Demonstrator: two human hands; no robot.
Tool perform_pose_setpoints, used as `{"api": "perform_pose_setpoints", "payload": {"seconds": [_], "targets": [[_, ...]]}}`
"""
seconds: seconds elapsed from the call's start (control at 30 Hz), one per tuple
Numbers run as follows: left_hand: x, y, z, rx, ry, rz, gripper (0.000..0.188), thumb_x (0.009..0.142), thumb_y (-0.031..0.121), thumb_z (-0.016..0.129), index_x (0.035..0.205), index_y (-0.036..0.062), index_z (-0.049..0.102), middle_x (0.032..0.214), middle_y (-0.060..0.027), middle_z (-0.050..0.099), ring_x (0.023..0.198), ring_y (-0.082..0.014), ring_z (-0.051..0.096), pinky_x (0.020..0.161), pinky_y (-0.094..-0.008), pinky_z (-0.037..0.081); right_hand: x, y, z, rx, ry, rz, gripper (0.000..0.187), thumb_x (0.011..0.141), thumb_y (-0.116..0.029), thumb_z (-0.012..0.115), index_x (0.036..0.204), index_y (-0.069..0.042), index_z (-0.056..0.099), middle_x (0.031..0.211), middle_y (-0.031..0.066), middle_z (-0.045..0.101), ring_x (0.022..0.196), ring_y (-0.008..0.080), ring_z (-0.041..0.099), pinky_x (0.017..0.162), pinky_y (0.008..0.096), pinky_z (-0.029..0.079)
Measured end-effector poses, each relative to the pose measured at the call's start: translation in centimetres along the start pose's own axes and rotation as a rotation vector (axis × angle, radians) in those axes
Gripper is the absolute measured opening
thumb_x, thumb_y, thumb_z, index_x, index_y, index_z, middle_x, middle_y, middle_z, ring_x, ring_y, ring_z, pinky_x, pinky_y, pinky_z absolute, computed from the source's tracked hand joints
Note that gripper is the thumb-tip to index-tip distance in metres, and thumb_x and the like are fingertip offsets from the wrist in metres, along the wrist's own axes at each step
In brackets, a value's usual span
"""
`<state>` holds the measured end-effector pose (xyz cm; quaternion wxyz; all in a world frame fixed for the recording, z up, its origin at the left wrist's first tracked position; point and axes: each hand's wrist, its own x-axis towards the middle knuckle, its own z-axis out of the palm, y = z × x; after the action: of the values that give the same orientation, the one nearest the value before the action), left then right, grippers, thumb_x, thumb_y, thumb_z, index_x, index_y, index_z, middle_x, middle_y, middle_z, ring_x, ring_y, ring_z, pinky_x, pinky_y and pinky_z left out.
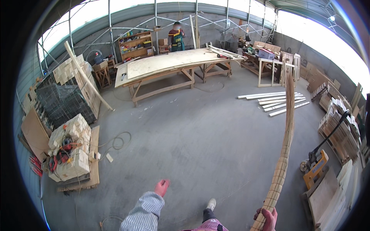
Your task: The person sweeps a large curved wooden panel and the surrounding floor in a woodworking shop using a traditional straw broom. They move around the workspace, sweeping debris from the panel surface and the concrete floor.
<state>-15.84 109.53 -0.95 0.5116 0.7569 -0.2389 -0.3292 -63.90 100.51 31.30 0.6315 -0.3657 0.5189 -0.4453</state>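
My right hand [269,218] is wrapped round the lower part of a long straw broom [284,154] near the bottom right. The broom's bound length slants up and away from me, and its loose bristle end points toward the far side of the room. My left hand [162,187], below a striped sleeve, hangs in front of me over the grey floor [177,142]. Its fingers are curled in, and I see nothing in them. One light shoe of mine shows between the two hands.
A large plywood-topped workbench [169,61] stands ahead, with a person [177,38] behind it. White wooden strips [269,102] lie on the floor at right, near a yellow pallet jack [316,169]. Stacked wood blocks [75,161] with tools and a cable [121,140] are at left.
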Motion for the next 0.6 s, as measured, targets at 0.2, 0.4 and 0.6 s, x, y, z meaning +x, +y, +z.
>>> {"api": "perform_pose_setpoints", "payload": {"seconds": [0.2,0.4,0.6], "targets": [[1.9,-5.5,4.9,0.336,-0.106,-0.534,0.053,0.082,0.046,0.059,0.107,-0.0008,0.064,0.094,-0.0134,0.069,0.088,-0.0256,0.066,0.078,-0.0377,0.05,18.6,-7.4,3.3,0.027,0.028,0.009,0.024,0.081,-0.014,0.065,0.099,0.0,0.056,0.079,0.0097,0.063,0.063,0.0186,0.06,0.058,0.0288,0.05],[2.8,-6.9,6.1,0.202,0.049,-0.939,0.047,0.083,0.042,0.06,0.099,-0.0013,0.063,0.087,-0.0126,0.068,0.081,-0.025,0.066,0.073,-0.0381,0.051,36.1,-11.3,9.8,0.037,-0.045,0.061,0.045,0.082,-0.012,0.064,0.122,0.0,0.048,0.078,0.0098,0.062,0.06,0.0172,0.06,0.054,0.0272,0.05],[18.3,-2.9,12.3,0.121,0.044,-0.94,0.041,0.083,0.038,0.06,0.09,-0.0018,0.063,0.08,-0.0118,0.067,0.074,-0.0243,0.066,0.067,-0.0386,0.052,52.3,-12.9,20.1,0.012,-0.062,0.054,0.043,0.077,-0.017,0.062,0.112,0.003,0.048,0.076,0.0119,0.057,0.06,0.0185,0.057,0.057,0.0304,0.05]]}}
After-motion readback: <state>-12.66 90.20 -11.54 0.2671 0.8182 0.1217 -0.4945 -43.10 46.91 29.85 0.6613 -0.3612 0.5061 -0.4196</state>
